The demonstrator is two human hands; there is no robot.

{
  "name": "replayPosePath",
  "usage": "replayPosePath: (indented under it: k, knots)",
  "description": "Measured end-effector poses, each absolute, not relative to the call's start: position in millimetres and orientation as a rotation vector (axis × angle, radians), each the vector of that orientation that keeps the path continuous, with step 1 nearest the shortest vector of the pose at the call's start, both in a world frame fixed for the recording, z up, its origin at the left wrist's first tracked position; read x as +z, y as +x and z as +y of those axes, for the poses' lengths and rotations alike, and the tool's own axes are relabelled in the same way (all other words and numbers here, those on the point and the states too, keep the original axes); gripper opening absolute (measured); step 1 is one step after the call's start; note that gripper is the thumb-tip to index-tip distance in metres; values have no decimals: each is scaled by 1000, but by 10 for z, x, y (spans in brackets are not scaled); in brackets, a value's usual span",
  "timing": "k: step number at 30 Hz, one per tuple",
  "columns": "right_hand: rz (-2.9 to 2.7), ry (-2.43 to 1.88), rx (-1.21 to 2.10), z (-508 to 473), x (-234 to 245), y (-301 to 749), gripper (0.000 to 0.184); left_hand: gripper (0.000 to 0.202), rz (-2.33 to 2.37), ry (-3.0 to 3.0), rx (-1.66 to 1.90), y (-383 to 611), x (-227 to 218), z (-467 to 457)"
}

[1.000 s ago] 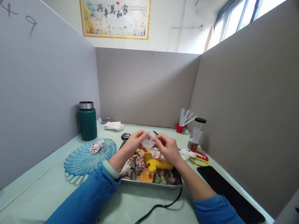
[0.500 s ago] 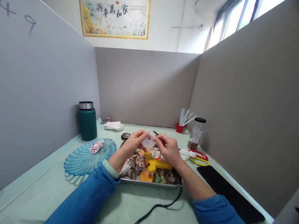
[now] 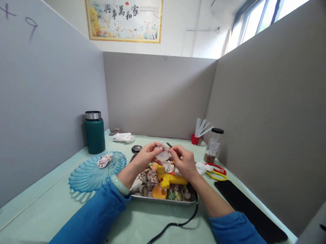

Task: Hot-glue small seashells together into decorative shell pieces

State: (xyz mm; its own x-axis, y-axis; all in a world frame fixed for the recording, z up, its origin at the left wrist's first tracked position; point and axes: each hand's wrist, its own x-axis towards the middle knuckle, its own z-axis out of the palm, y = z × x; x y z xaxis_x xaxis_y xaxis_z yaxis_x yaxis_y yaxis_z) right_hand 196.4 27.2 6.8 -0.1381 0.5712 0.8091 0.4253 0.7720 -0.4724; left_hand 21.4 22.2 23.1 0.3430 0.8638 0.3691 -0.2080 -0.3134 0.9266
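My left hand (image 3: 149, 154) and my right hand (image 3: 183, 160) meet over the far side of a metal tray (image 3: 163, 200). The fingertips of both are pinched close together. Something tiny and pale, with a bit of red, shows between them, too small to name. Just below the fingertips is a pale round shell (image 3: 163, 155); whether a hand touches it I cannot tell. Shells and stones fill the tray, among them a speckled shell (image 3: 153, 176) and an orange shell (image 3: 159, 191). A yellow glue gun (image 3: 171, 179) lies on top of them, its black cord (image 3: 169, 225) running toward me.
Left stand a blue scalloped plate (image 3: 83, 176) bearing a speckled shell (image 3: 104, 160), and a green bottle (image 3: 94, 134). Right are a jar (image 3: 213, 146), red-and-yellow-handled scissors (image 3: 217, 174), a black slab (image 3: 248, 209) and a red cup (image 3: 195, 140) of glue sticks. Grey partitions enclose the table.
The fingertips have shifted slightly, with the left ones a little lower over the small piece. The view has drifted slightly; the glue gun, tray and plate stay in place.
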Motion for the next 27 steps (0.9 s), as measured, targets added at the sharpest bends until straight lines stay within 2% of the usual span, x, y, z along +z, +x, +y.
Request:
replayPosePath:
  k: [27]
  knots:
    - [-1804, -769, 184, 241, 55, 1949, 21, 32, 688, 1558, 1220, 220, 257, 218]
